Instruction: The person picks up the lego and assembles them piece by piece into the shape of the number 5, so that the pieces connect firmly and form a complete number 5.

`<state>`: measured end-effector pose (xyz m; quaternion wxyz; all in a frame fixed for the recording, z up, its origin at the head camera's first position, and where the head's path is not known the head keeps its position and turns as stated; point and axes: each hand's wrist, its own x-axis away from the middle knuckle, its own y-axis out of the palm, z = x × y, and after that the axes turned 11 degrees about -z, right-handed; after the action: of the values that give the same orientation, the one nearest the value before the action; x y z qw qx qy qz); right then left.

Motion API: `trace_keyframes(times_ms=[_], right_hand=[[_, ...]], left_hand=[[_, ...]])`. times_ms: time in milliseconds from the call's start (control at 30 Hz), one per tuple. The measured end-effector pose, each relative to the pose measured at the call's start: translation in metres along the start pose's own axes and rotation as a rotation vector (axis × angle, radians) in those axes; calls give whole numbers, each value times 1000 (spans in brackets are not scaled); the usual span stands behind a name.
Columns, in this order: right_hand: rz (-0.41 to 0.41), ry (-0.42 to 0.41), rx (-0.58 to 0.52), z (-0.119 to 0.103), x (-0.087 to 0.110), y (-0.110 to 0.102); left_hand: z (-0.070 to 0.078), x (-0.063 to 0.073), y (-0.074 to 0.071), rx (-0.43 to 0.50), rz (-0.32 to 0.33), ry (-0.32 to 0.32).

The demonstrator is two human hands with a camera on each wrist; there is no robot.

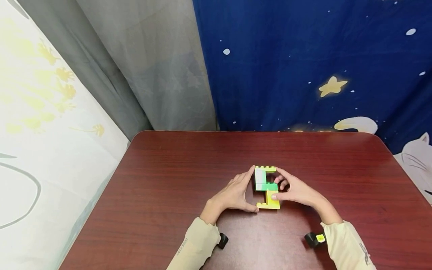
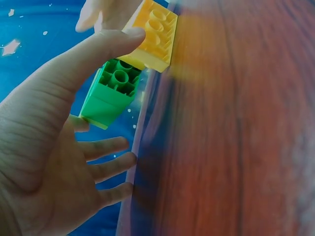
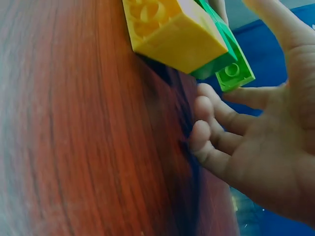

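Observation:
A figure built of toy bricks, with several bends, stands in front of me in the head view. Its lower part is yellow bricks (image 1: pixel 272 204), the middle is a green brick (image 1: pixel 271 187), and a yellow-green brick (image 1: pixel 266 168) forms the top. My left hand (image 1: pixel 233 195) holds it from the left, thumb at the bottom yellow brick and index finger at the top corner. From the right, my right hand (image 1: pixel 298 190) grips it, index finger at the top brick and thumb on the lower yellow part. The left wrist view shows hollow undersides of the yellow brick (image 2: pixel 157 34) and green brick (image 2: pixel 110 96).
The figure is over a dark red-brown wooden table (image 1: pixel 168 168). A blue curtain (image 1: pixel 276 75) with stars and a grey curtain (image 1: pixel 162 67) hang behind the far edge. A pale patterned cloth (image 1: pixel 50 131) is at the left. Black wrist devices (image 1: pixel 314 240) sit by the sleeves.

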<state>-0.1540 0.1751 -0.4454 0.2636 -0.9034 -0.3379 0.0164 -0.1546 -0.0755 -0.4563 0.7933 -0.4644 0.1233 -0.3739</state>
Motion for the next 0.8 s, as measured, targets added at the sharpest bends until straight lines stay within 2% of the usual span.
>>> trace_keyframes(times_ms=[167,367,567,800], right_hand=[[-127,19,-2,5,1,0],[-222,64,71,-1,0,-2],[-245,105,156,-4,-3,-5],[-263,130,156,-6,-8,-3]], left_hand=[[0,1,1,4,-14,-27],[0,2,2,-22,-37,-47],[1,1,1,-5,-39,-54],[2,4,0,23,-59,-72]])
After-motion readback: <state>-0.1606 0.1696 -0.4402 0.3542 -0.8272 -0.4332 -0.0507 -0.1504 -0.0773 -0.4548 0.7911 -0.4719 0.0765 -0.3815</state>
